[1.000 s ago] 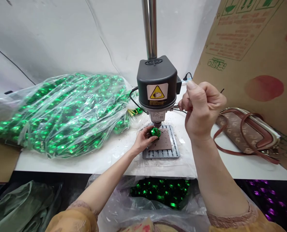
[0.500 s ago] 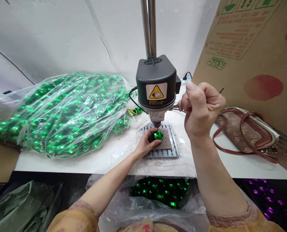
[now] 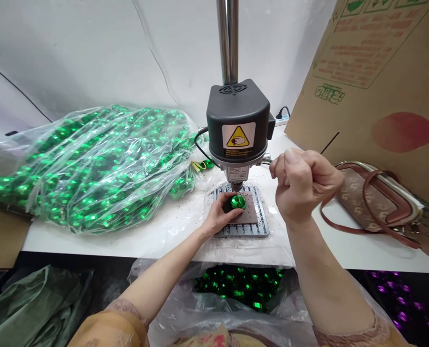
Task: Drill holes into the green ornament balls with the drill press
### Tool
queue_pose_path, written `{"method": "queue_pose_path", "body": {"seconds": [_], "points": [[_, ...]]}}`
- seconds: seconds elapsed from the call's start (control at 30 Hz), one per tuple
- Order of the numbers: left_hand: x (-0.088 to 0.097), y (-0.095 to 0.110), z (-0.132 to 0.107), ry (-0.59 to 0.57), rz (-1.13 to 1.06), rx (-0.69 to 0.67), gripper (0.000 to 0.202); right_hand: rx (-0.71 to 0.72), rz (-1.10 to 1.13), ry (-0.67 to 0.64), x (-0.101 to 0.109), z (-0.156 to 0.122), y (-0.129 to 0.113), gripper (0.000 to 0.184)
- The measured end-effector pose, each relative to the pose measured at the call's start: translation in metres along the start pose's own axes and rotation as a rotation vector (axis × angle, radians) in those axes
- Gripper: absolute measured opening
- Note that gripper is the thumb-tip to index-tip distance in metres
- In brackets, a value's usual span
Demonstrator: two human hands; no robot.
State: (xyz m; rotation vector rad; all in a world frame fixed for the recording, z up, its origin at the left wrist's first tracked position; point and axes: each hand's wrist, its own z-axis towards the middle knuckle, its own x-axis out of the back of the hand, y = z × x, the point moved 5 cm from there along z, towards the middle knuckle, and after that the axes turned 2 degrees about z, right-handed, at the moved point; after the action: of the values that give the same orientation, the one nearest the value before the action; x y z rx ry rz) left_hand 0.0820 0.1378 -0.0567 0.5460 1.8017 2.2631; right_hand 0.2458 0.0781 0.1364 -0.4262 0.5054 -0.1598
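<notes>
A black bench drill press (image 3: 239, 123) with a yellow warning label stands in the middle on a chrome column. Under its chuck, a shiny green faceted ball (image 3: 238, 202) rests on a small brown board (image 3: 249, 212) over the slotted metal base (image 3: 263, 226). My left hand (image 3: 219, 215) grips the ball from the left, thumb in front and fingers behind. The drill bit seems to meet the top of the ball. To the right of the motor, my right hand (image 3: 304, 183) is closed around the drill press's feed lever (image 3: 267, 161), most of which is hidden by the fist.
A clear plastic bag (image 3: 102, 173) full of green balls lies on the left of the white table (image 3: 109, 246). More green balls (image 3: 239, 286) sit below the front edge. At right are a brown handbag (image 3: 376, 202) and a large cardboard box (image 3: 380, 96). Dark specks surround the base.
My right fist has moved down with the lever, and the drill's chuck has come lower toward the ball. My left hand keeps its hold. The view has shifted slightly.
</notes>
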Motion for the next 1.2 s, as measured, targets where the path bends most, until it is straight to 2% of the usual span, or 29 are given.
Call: {"method": "queue_pose_path", "body": {"seconds": [0.37,0.63,0.87,0.97,1.1,1.2], "points": [[0.000,0.000,0.000,0.013,0.015,0.008,0.055,0.139,-0.032,-0.016,0.013,-0.019,0.006,0.050],[0.000,-0.002,0.000,0.010,-0.001,0.009,0.056,0.269,0.017,-0.063,0.012,-0.023,0.007,0.045],[0.000,0.000,-0.001,0.031,0.019,0.002,0.056,0.285,0.016,-0.072,0.017,-0.034,0.009,0.046],[0.000,0.001,0.000,0.035,0.011,0.001,0.056,0.215,0.008,-0.037,0.012,-0.026,0.004,0.048],[0.000,0.004,0.001,0.052,0.013,0.014,0.055,-0.094,-0.067,0.064,-0.002,0.007,0.002,0.047],[0.005,0.017,-0.007,0.153,0.129,-0.021,0.049,-0.234,-0.072,0.053,-0.012,0.028,0.003,0.045]]}}
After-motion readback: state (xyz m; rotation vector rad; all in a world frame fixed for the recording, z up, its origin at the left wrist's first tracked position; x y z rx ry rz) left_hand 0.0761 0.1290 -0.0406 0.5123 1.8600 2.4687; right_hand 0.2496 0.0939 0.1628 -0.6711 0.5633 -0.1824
